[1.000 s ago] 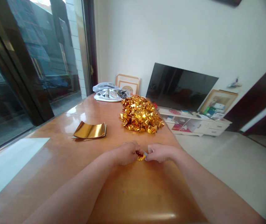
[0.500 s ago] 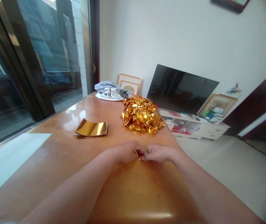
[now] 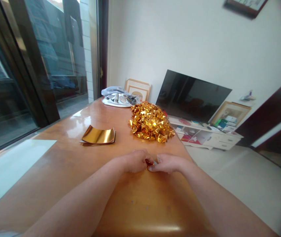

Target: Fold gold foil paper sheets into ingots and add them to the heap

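Note:
My left hand [image 3: 138, 161] and my right hand [image 3: 164, 163] meet low over the wooden table [image 3: 140, 204], their fingers closed on one small piece of gold foil paper [image 3: 148, 167]. Most of that piece is hidden by my fingers, so its shape is unclear. Beyond my hands lies a large heap of folded gold foil pieces [image 3: 151, 121]. Off to the left rests a stack of flat gold foil sheets [image 3: 99, 135], curling up at the edges.
A pale sheet [image 3: 17, 168] covers part of the table's left side. At the far end are a bundle of cloth and plastic [image 3: 118, 97] and leaning picture frames [image 3: 139, 87]. A television [image 3: 192, 95] and a white cabinet [image 3: 211, 138] stand past the table's right edge.
The view has shifted slightly. My fingers have moved a little around the foil, and less of its gold shows between them. The heap and the stack stay where they were.

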The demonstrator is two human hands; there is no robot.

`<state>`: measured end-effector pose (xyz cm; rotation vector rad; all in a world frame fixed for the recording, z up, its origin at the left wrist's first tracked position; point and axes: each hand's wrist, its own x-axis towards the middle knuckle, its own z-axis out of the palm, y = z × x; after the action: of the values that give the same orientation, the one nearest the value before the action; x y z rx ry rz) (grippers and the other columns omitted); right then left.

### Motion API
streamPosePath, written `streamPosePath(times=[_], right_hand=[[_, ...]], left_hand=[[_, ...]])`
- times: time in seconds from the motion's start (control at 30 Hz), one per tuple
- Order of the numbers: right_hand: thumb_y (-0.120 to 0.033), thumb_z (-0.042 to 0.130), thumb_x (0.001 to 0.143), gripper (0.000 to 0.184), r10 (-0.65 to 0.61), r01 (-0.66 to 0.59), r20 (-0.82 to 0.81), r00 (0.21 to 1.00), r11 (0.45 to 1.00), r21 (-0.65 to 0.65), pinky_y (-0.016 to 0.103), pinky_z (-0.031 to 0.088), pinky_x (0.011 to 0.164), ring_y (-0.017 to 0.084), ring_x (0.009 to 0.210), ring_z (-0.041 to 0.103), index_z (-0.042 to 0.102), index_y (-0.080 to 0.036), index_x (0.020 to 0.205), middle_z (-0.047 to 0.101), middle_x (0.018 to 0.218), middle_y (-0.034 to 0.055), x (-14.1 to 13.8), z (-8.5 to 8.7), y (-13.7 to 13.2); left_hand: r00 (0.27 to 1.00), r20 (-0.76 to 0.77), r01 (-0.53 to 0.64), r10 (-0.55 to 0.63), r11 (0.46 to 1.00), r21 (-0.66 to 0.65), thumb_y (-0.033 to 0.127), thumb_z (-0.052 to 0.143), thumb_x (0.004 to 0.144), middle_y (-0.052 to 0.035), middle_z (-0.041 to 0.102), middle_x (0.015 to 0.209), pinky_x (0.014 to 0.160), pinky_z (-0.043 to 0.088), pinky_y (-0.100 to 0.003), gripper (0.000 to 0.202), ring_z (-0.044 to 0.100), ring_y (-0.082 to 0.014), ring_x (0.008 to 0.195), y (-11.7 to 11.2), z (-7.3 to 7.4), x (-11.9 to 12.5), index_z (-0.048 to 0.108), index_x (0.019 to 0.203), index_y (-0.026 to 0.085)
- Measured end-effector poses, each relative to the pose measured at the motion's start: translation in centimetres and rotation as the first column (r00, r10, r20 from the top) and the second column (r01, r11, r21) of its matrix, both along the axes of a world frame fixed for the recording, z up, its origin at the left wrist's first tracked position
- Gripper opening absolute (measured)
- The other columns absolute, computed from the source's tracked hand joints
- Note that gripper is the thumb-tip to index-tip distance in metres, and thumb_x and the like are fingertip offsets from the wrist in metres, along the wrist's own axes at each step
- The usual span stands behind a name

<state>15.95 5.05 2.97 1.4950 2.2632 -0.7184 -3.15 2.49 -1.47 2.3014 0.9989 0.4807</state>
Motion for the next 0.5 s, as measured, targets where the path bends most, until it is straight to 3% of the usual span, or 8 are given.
streamPosePath(times=[0.13, 0.5], right_hand=[[-0.059, 0.066, 0.077, 0.043, 0.009, -0.009, 0.0, 1.0, 0.999, -0.041, 0.022, 0.04, 0.052, 0.015, 0.057, 0.056, 0.069, -0.016, 0.08, 0.059, 0.058, 0.0003, -0.17, -0.02, 0.23], [-0.057, 0.067, 0.077, 0.04, 0.018, -0.019, -0.01, 1.0, 0.998, -0.052, 0.022, 0.042, 0.053, 0.015, 0.057, 0.056, 0.069, -0.016, 0.081, 0.06, 0.058, 0.0004, -0.2, -0.11, 0.41]], left_hand=[[1.0, 0.011, 0.016, -0.016, 1.0, 0.014, 0.01, 0.054, 0.079, 0.0006, 0.074, 0.084, 0.073, 0.046, -0.023, 0.024, 0.063, -0.0167, 0.077, 0.05, 0.03, 0.03, 0.075, 0.084, 0.021], [1.0, 0.0, -0.013, 0.013, 1.0, -0.02, 0.01, 0.055, 0.075, 0.0008, 0.075, 0.086, 0.071, 0.046, -0.023, 0.028, 0.063, -0.0167, 0.077, 0.03, -0.04, 0.12, 0.076, 0.09, 0.022]])
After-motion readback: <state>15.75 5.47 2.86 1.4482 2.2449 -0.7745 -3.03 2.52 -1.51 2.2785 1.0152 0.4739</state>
